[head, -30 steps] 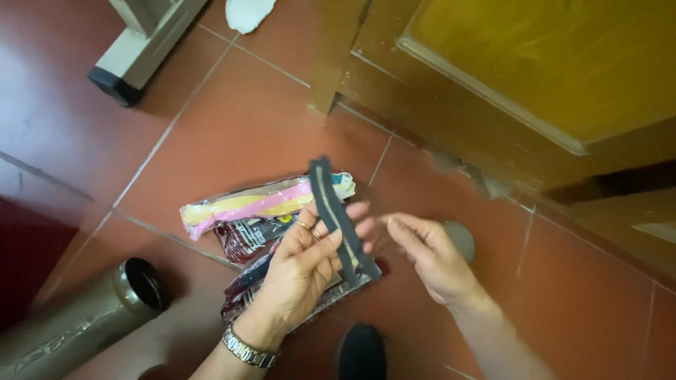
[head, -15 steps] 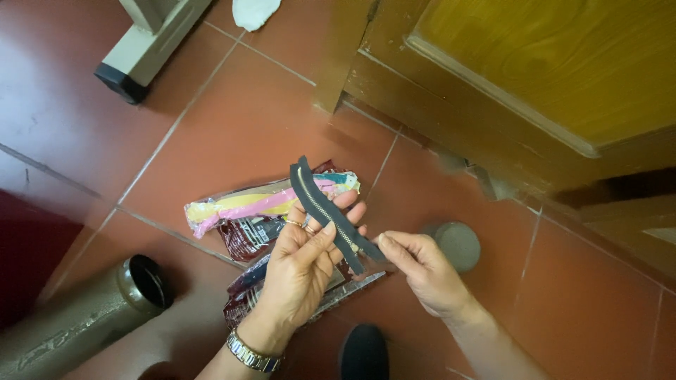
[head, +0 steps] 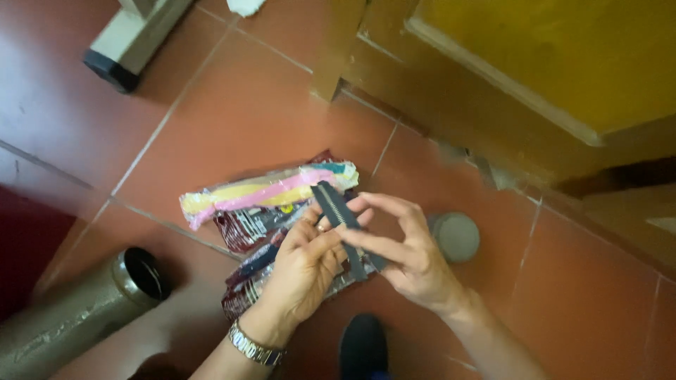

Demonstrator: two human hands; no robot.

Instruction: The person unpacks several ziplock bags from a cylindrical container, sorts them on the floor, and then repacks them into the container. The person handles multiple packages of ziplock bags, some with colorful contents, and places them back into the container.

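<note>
Here, the red tile floor [head: 232, 119] takes up most of the view; a yellow wooden door [head: 563, 56] and its frame run along the upper right, with a dark gap beneath, closing that side off; a metal pipe [head: 77, 313] lies at lower left, its open mouth turned toward the packets; a pale furniture foot [head: 134, 39] stands at the top left edge. Open floor spreads up and left of the hands — the room on the right is narrower, pinched by the door. A dark shoe tip [head: 362, 345] shows at the bottom; a round grey lid [head: 456, 237] sits just right of the hands; plastic packets [head: 267, 197], striped yellow and pink over dark red ones, lie on the tile under the hands. The zipper strip [head: 336, 210] is held above these packets, its upper end free and angled up-left. The left hand [head: 303, 271], a watch [head: 253, 346] at its wrist, grips the strip from below; the right hand [head: 405, 257] pinches it just beside, fingers meeting the left thumb. Judging from this, the strip is out of its pack and in hand; whether a slider is fitted cannot be told — the packets look unsorted.
</note>
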